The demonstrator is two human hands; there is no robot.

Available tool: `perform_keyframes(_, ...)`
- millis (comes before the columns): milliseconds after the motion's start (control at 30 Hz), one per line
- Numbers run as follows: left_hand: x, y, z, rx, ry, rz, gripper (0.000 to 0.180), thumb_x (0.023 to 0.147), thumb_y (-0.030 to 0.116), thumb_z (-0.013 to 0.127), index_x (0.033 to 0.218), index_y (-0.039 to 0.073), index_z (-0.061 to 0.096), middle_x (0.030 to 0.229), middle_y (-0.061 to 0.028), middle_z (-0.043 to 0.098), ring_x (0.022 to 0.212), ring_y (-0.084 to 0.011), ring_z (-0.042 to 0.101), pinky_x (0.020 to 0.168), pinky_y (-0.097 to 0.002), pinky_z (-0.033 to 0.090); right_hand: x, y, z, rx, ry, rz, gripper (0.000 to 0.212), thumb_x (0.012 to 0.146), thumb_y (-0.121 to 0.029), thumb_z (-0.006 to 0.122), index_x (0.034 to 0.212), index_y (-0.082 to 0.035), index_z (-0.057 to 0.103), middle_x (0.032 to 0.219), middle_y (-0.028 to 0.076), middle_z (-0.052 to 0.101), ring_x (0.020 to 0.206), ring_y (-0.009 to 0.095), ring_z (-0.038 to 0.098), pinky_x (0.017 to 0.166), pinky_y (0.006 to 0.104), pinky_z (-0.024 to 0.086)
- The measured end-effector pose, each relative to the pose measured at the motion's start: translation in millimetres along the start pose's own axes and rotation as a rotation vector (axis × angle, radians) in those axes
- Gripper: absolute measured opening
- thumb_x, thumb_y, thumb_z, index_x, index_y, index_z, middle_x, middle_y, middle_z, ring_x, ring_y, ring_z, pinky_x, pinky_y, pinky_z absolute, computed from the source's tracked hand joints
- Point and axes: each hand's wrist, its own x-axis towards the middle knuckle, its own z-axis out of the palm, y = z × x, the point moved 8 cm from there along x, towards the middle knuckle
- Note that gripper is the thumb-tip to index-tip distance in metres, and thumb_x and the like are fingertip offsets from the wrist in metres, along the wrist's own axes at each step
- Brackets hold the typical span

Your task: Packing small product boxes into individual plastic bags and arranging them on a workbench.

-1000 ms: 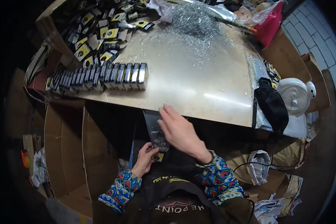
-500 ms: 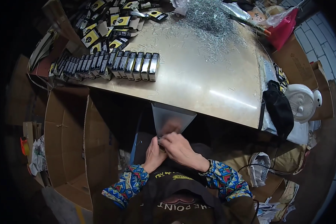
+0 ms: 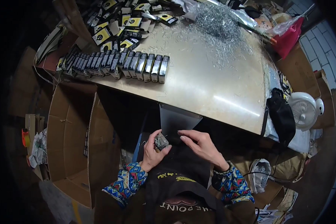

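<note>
My left hand is closed round a small box-shaped packet with a clear, shiny top, and thin metal wire pieces show in it. The thumb presses its near side and the fingers wrap the far side. To the right, apart from the packet, is my right hand. Its thumb and forefinger stretch toward the packet with a small gap between the tips, and I see nothing in them. Both hands are over my lap, just in front of a grey metal chute or tray below the table edge.
The metal-topped table holds a row of upright black boxes, a heap of flattened black-and-yellow boxes and a pile of wire pins. A tall carton stands left. A white fan and black bag are right.
My hands were together over the packet; now the right hand has drawn away to the right. The packet's clear top and wire pieces show in my left hand. The whole view has shifted slightly.
</note>
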Motion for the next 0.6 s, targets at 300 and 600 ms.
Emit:
perform_keyframes(300, 28, 60, 21, 0.173, -0.037, 0.39, 0.085, 0.065, 0.008, 0.08, 0.139, 0.0, 0.039, 0.115, -0.0214, 0.054, 0.101, -0.0379, 0.059, 0.086, -0.0405, 0.05, 1, -20, -9, -0.094, 0.24, -0.167, 0.03, 0.084, -0.008, 0.069, 0.113, 0.0, 0.065, 0.095, 0.016, 0.069, 0.082, 0.028, 0.068, 0.069, 0.0341, 0.054)
perform_keyframes(600, 48, 63, 24, 0.08, -0.067, 0.197, 0.086, 0.071, 0.008, 0.077, 0.144, 0.002, 0.032, 0.126, -0.021, 0.051, 0.112, -0.0395, 0.055, 0.093, -0.0424, 0.047, -3, -41, -44, -0.058, 0.586, -0.258, 0.023, 0.081, 0.006, 0.068, 0.103, 0.001, 0.068, 0.088, 0.011, 0.068, 0.076, 0.021, 0.065, 0.067, 0.0284, 0.051)
